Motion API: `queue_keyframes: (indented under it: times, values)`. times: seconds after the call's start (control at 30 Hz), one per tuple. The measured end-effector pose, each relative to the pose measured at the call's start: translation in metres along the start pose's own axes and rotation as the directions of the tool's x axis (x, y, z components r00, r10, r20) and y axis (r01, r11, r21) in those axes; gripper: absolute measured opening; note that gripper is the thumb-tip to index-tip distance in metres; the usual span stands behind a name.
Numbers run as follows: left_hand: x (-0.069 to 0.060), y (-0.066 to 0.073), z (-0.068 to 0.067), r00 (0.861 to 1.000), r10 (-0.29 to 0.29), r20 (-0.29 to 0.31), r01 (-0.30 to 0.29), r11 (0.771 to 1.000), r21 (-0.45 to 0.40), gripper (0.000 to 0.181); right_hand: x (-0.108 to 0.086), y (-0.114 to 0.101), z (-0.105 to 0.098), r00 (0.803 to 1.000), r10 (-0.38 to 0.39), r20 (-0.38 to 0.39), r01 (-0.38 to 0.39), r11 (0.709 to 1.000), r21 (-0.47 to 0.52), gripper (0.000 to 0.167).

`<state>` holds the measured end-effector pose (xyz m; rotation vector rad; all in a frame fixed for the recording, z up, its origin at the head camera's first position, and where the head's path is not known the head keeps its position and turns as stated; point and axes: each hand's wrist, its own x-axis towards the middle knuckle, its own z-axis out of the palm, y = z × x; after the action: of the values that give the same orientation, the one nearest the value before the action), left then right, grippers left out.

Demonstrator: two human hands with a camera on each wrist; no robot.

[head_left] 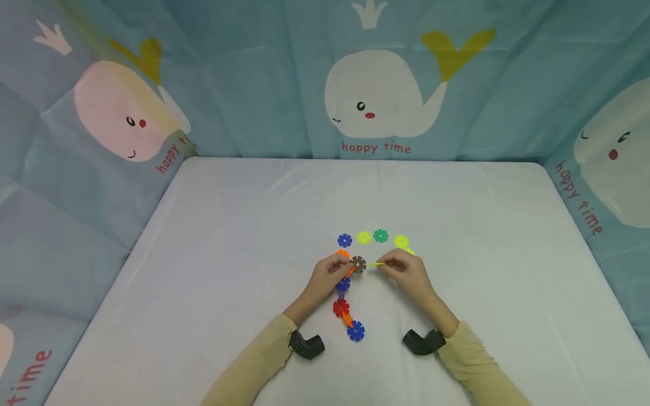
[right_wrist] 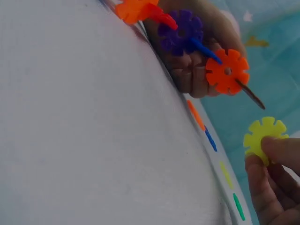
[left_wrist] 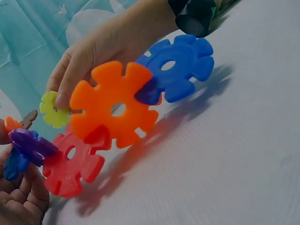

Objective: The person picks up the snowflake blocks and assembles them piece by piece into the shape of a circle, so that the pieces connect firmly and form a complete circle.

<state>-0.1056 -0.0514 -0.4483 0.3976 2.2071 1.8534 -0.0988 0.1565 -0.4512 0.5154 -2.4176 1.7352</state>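
Note:
My left hand [head_left: 322, 277] pinches a chain of interlocked notched plastic discs near its upper end. A brown disc [head_left: 358, 264] tips the chain, joined edge-on to an orange disc [right_wrist: 228, 63]. Below the fingers hang blue [head_left: 343, 284], purple [right_wrist: 182, 23], red [head_left: 341, 307] and orange discs, with a blue disc [left_wrist: 180, 82] at the lower end. In my right hand [head_left: 410, 275], thumb and fingers pinch a loose yellow disc [right_wrist: 259, 135]. It is held a short gap to the right of the brown disc, apart from it.
Loose discs lie in an arc on the white table [head_left: 244, 225] beyond the hands: orange [head_left: 342, 254], blue [head_left: 345, 241], yellow [head_left: 364, 237], green [head_left: 381, 235] and more yellow [head_left: 401, 241]. A whale-printed curtain [head_left: 254, 84] surrounds the table's back and sides.

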Motion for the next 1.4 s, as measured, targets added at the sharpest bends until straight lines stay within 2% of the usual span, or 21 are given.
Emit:
queue_keyframes:
  times: [0.2,0.43,0.57,0.67,0.8,0.97,1.07,1.23,1.4]
  values:
    - [0.000,0.000,0.002,0.999,0.020,0.026,-0.021,0.999,0.047,0.013,-0.004,-0.009,0.005,0.996,-0.076,-0.056,0.078,0.996,0.033,0.012]
    - [-0.001,0.004,-0.001,0.998,0.057,0.030,-0.060,0.994,0.092,0.010,-0.003,-0.007,0.011,0.986,-0.160,-0.050,0.162,0.986,0.047,0.013]
    - [-0.001,0.005,-0.002,0.993,0.074,0.087,-0.083,0.992,0.100,0.012,-0.001,-0.006,0.013,0.976,-0.215,-0.044,0.216,0.976,0.018,0.016]
    - [-0.001,0.005,-0.003,0.988,0.081,0.131,-0.096,0.990,0.107,0.016,0.000,-0.007,0.013,0.967,-0.253,-0.010,0.253,0.967,-0.012,0.017]
    - [0.000,0.005,-0.005,0.985,0.082,0.152,-0.098,0.990,0.103,0.019,0.000,-0.007,0.012,0.962,-0.269,0.035,0.270,0.963,-0.022,0.013]
    - [0.001,0.003,-0.004,0.979,0.095,0.179,-0.109,0.992,0.070,0.018,-0.002,-0.004,0.013,0.960,-0.280,0.031,0.280,0.960,-0.005,0.015]
    - [0.000,0.003,-0.002,0.975,0.093,0.203,-0.107,0.993,0.058,0.019,-0.002,-0.003,0.018,0.967,-0.254,0.033,0.253,0.967,0.032,0.014]
    - [-0.003,0.005,-0.001,0.976,0.061,0.208,-0.075,0.995,0.064,0.021,-0.001,-0.005,0.026,0.974,-0.224,0.015,0.223,0.974,0.045,0.012]
    - [-0.001,0.004,-0.002,0.975,0.047,0.218,-0.055,0.998,0.027,0.023,0.001,-0.007,0.026,0.954,-0.299,-0.005,0.299,0.954,0.035,0.017]
